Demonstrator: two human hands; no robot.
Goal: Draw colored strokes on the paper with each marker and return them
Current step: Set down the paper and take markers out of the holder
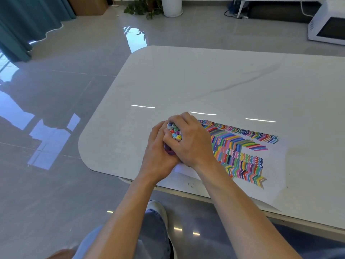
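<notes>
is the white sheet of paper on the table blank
No: the white sheet of paper is covered with rows of multicoloured strokes, beside the bundle of colour-capped markers.

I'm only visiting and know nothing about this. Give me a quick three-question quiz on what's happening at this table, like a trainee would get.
1. True or false: the markers lie scattered across the table.
2. The coloured strokes on the paper lie: A) left of the markers, B) right of the markers, C) on the floor.
3. Fill in: the left hand and right hand together grip a ___ of markers.
Key: 1 false; 2 B; 3 bundle.
</notes>
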